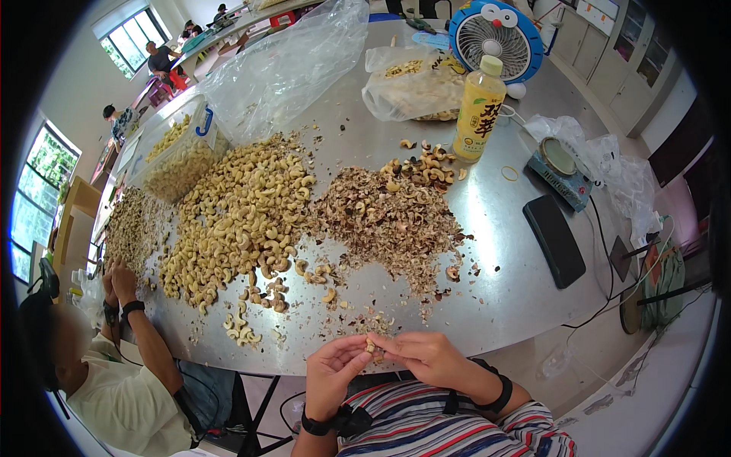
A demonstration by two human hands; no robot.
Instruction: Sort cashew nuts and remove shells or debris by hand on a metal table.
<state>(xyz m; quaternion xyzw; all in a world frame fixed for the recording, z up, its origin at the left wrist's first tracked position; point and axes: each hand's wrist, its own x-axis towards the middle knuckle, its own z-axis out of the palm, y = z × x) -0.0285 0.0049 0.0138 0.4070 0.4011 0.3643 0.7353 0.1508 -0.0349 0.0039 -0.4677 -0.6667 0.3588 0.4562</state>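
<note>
My left hand (337,365) pinches a cashew nut (370,345) between thumb and fingertips at the near table edge. From the other side, the fingertips of my right hand (431,355) grip the same nut, partly hiding it. Skin flakes (377,323) lie scattered on the metal table just beyond my fingers. Farther off is a heap of brown cashew skins (394,223), with darker, scorched-looking nuts (437,165) along its far side. To the left spreads a large pile of cashew nuts (240,211), and a small cluster of pale nuts (241,330) sits nearer me.
A co-worker's hands (121,281) are at a pile of small pieces (128,228) on the left. Behind stand a plastic tub of nuts (177,151), a plastic bag (411,85), a yellow drink bottle (480,111) and a blue fan (495,43). A smartphone (554,241) and scale-like device (559,171) lie right.
</note>
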